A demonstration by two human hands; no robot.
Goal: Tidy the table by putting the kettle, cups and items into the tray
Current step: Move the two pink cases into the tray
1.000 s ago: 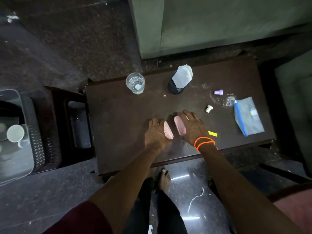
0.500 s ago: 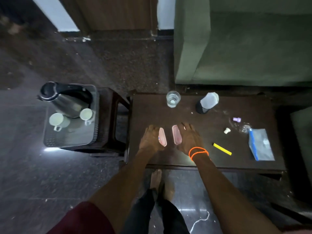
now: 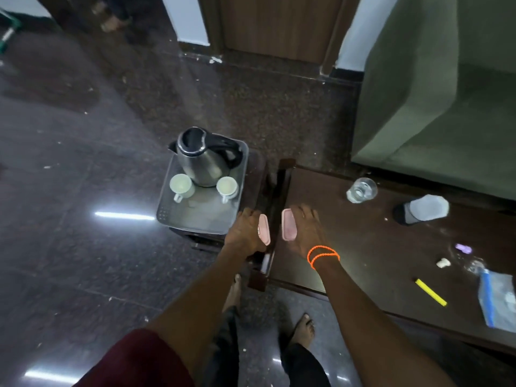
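A steel kettle (image 3: 198, 157) with a black lid and handle stands in the grey tray (image 3: 195, 216) on a low stool. Two white cups (image 3: 181, 186) (image 3: 226, 188) sit in the tray in front of the kettle. My left hand (image 3: 245, 233) holds a small pink container (image 3: 264, 229) just right of the tray's near corner. My right hand (image 3: 303, 230), with orange wrist bands, holds a second pink container (image 3: 288, 228) over the dark table's (image 3: 363, 261) left end. A glass of water (image 3: 361, 190) and a black cup wrapped in white (image 3: 421, 209) stand on the table.
On the table's right part lie a yellow strip (image 3: 430, 292), a blue-edged plastic bag (image 3: 498, 300), a white cap (image 3: 442, 262) and a purple cap (image 3: 463, 248). A green sofa (image 3: 435, 93) stands behind the table. My bare feet (image 3: 303, 328) are on the glossy dark floor.
The view has swung left, bringing the tray, kettle and cups into full view. Both hands carried the pink containers from the table's middle leftward, to its left end beside the tray.
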